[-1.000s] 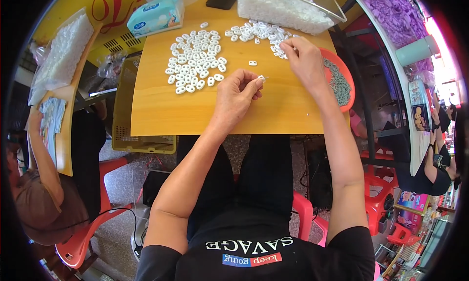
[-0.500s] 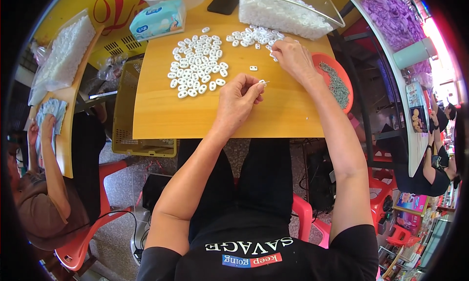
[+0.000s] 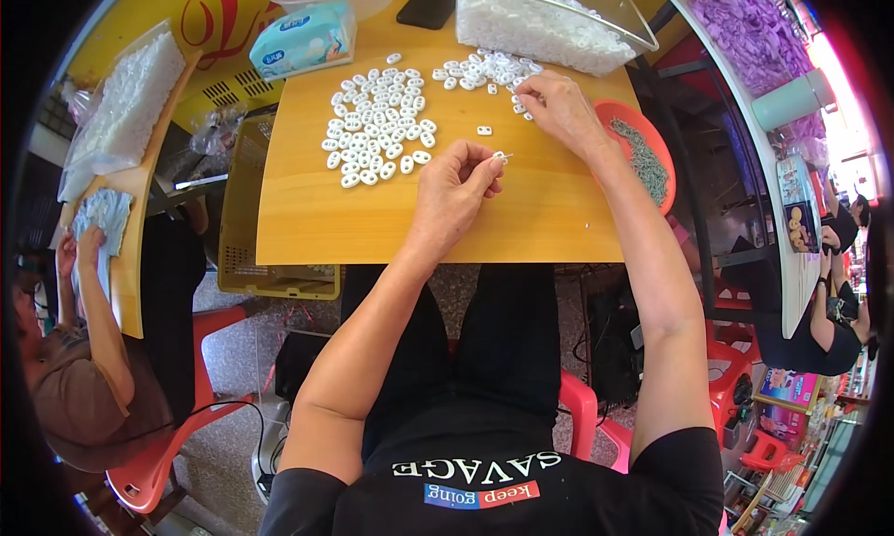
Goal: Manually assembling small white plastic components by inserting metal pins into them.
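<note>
My left hand (image 3: 453, 193) is closed in a pinch above the middle of the wooden table. Between thumb and forefinger it holds a small white plastic piece (image 3: 499, 156), with a thin metal pin sticking out to the right. My right hand (image 3: 564, 109) reaches to the right end of a loose heap of white pieces (image 3: 484, 67). Its fingers are bent together over a few of them, and what they grip is hidden. One rectangular white piece (image 3: 484, 130) lies alone between my hands. To the left, many oval two-holed white pieces (image 3: 377, 126) are spread flat.
A red-orange bowl of metal pins (image 3: 663, 154) sits beside my right forearm. Along the back stand a clear bin of white pieces (image 3: 559, 33), a black phone (image 3: 426, 3) and a blue tissue pack (image 3: 303, 42). Another person's hand (image 3: 90, 245) handles blue material at the left table.
The view has shifted very slightly. Both hands stay nearly in place; the fingers of my right hand have shifted a little over the white pieces.
</note>
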Action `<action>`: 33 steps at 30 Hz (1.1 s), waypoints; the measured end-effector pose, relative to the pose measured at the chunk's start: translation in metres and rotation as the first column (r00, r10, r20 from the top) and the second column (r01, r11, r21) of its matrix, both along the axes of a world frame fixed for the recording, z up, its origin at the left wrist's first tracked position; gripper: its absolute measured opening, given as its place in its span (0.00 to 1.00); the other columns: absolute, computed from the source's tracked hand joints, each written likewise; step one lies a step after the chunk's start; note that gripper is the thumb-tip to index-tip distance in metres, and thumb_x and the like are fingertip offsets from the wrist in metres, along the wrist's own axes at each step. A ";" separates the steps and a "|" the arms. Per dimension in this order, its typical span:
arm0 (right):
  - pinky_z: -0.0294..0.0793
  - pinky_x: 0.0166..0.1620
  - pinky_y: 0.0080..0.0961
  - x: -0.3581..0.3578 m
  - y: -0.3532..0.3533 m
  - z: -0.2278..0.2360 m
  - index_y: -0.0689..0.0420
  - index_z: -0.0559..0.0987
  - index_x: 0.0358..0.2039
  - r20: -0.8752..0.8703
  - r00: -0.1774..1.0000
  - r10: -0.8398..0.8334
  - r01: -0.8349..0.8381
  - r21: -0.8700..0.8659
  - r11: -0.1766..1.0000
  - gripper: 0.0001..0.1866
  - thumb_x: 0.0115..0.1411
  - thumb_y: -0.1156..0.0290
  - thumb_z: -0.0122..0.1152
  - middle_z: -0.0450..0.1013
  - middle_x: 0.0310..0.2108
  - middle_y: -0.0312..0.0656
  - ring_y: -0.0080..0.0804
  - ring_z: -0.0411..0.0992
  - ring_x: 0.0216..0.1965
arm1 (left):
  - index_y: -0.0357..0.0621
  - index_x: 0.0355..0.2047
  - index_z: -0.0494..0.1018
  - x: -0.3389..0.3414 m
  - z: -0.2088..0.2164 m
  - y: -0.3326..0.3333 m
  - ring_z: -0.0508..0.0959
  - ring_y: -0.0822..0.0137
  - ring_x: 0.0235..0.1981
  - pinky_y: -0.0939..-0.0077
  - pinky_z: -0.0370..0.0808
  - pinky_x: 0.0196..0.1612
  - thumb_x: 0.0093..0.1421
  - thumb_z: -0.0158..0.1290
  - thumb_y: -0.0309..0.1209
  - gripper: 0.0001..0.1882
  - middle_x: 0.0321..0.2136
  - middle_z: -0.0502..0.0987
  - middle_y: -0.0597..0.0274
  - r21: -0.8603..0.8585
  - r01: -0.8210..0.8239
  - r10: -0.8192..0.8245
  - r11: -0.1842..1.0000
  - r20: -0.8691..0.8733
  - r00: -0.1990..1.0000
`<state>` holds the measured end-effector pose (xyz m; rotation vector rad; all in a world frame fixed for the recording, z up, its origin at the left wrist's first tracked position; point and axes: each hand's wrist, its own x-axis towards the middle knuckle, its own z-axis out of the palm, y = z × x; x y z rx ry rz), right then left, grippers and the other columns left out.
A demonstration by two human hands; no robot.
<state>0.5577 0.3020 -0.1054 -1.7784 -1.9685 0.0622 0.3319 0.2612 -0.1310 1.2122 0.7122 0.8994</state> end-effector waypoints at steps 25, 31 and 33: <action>0.63 0.27 0.11 -0.051 -0.050 0.016 0.60 0.80 0.37 -0.856 0.481 -0.188 -0.005 -0.218 0.976 0.11 0.61 0.66 0.63 0.76 0.29 0.32 0.11 0.65 0.24 | 0.38 0.35 0.72 -0.006 0.002 0.002 0.76 0.75 0.28 0.81 0.72 0.35 0.63 0.54 0.31 0.08 0.28 0.77 0.63 -0.123 0.001 0.023 0.992 0.192 0.981; 0.63 0.26 0.11 -0.067 -0.075 0.015 0.61 0.80 0.40 -0.924 0.344 -0.169 -0.050 -0.197 0.979 0.12 0.61 0.67 0.63 0.77 0.30 0.33 0.12 0.64 0.22 | 0.37 0.35 0.72 -0.006 0.004 0.003 0.76 0.74 0.28 0.80 0.72 0.35 0.63 0.54 0.30 0.07 0.29 0.77 0.62 -0.118 0.000 0.024 0.993 0.198 0.980; 0.63 0.26 0.11 -0.071 -0.078 0.017 0.61 0.80 0.40 -0.918 0.361 -0.164 -0.038 -0.190 0.981 0.12 0.61 0.67 0.63 0.77 0.30 0.33 0.12 0.64 0.22 | 0.37 0.35 0.72 -0.006 0.003 0.003 0.76 0.74 0.28 0.80 0.72 0.35 0.63 0.54 0.29 0.07 0.29 0.77 0.62 -0.122 0.001 0.023 0.993 0.197 0.980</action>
